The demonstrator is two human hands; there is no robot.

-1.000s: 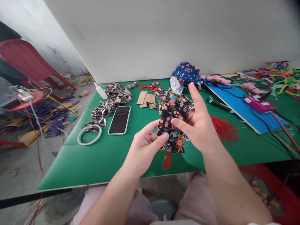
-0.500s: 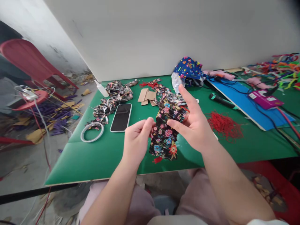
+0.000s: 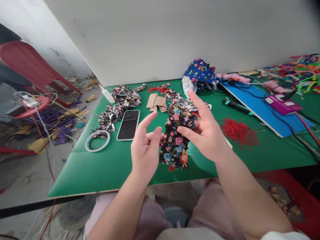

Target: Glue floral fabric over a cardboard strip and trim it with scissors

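A strip of black floral fabric (image 3: 175, 143) hangs upright in front of me, its lower end above the table's front edge. My right hand (image 3: 205, 133) pinches its right side, with the thumb across the front and the index finger pointing up. At its left edge is my left hand (image 3: 146, 146), thumb and bent fingers closed on the edge and index finger raised. The fingertips behind the cloth are hidden. A small red tassel-like bit (image 3: 171, 168) shows at the fabric's bottom edge. More floral fabric strips (image 3: 172, 94) lie behind it.
On the green table (image 3: 100, 173) are a phone (image 3: 128, 125), a tape roll (image 3: 87, 144), a white bottle (image 3: 107, 94), cardboard pieces (image 3: 152, 100), bunched floral fabric (image 3: 125, 96), red threads (image 3: 238, 133), a cutter (image 3: 237, 106), a blue board (image 3: 270, 116) and a purple box (image 3: 282, 104).
My left index finger has lifted off the thumb and now points up. My right hand keeps its pinch, and the fabric has barely shifted.
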